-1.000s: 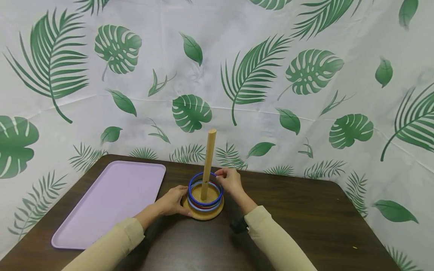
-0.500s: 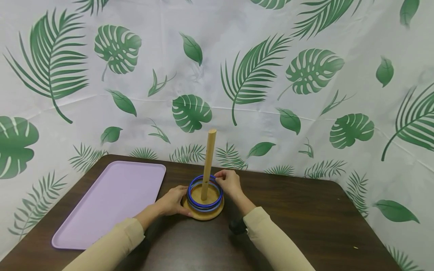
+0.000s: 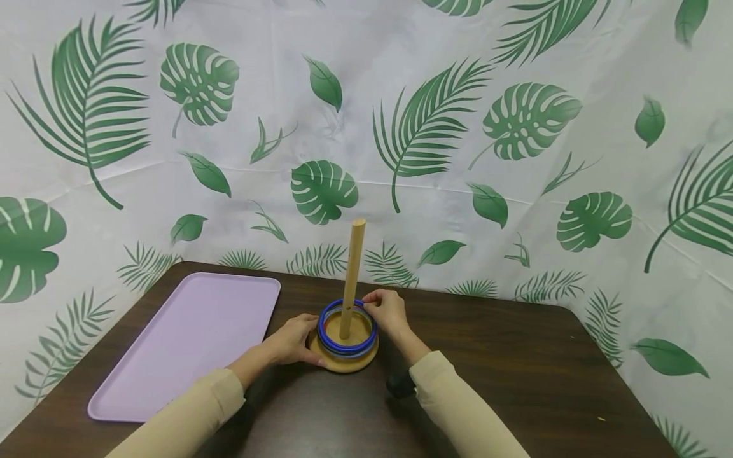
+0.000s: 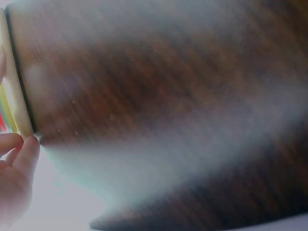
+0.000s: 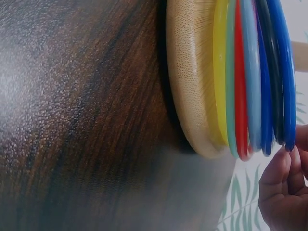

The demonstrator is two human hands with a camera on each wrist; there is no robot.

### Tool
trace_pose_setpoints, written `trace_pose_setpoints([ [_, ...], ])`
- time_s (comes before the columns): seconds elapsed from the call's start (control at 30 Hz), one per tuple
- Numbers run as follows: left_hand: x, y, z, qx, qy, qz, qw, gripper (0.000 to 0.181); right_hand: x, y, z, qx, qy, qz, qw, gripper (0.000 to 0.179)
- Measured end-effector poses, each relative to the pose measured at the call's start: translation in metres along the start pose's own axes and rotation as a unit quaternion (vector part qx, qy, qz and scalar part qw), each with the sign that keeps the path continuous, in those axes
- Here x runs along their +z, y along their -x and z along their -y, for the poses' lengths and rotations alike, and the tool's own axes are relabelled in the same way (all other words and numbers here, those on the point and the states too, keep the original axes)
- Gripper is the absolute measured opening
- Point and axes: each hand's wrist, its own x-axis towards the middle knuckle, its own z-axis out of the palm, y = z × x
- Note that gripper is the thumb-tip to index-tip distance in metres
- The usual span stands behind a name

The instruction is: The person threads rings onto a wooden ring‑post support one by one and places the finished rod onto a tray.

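A round wooden base [image 3: 343, 365] with an upright wooden post [image 3: 353, 267] stands mid-table. My left hand [image 3: 291, 341] grips the base's left edge, thumb at the front; the left wrist view shows its fingers right at the rim [image 4: 17, 82]. Thin rings are stacked around the post, among them a yellow ring [image 5: 220, 72], a red ring [image 5: 240, 96], a light blue ring [image 5: 251, 72] and a dark ring [image 5: 274, 72]. Outermost, on top, is a blue ring [image 5: 288, 82]. With thumb and fingertips, my right hand [image 3: 389, 310] pinches that blue ring at its far right side.
A lilac tray [image 3: 195, 337] lies on the left of the dark brown wooden table [image 3: 504, 375]. Behind the table hangs a white cloth [image 3: 435, 210] with green leaf prints. A black object [image 3: 401, 384] shows at my right wrist.
The blue ring has come down around the post onto the stack, my right hand lowering slightly with it. My left hand has stayed on the base.
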Motion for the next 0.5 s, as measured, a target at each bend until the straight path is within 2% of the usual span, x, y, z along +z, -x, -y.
trace_pose_setpoints([
  [0.5,-0.0016,0.0012,-0.0024,-0.008,0.007,0.004,0.9999,0.085,0.0053,-0.0001,-0.0081,0.003,0.000,-0.008,1.0000,0.004],
])
